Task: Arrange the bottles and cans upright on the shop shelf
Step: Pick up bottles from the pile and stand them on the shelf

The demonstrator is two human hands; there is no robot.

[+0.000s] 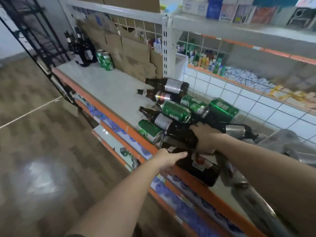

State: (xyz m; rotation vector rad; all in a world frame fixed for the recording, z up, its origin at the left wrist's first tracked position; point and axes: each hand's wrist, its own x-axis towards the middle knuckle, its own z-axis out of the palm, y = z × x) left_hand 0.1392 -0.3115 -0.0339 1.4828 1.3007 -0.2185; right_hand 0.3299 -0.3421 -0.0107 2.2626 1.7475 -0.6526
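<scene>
A heap of brown bottles (168,85) and green cans (176,111) lies on its side at the middle of the grey shelf (106,86). My left hand (168,159) wraps the neck end of a dark bottle with a red and white label (200,166) lying at the shelf's front edge. My right hand (204,136) grips the body of another dark bottle (181,134) in the heap. At the far left end, dark bottles (83,50) and two green cans (105,59) stand upright.
Cardboard sheets (130,53) line the wire back of the shelf. A white upright post (166,47) divides it from a neighbouring shelf with small toiletry bottles (205,59). An orange rail (130,132) edges the front. Wood-pattern floor (34,134) lies to the left.
</scene>
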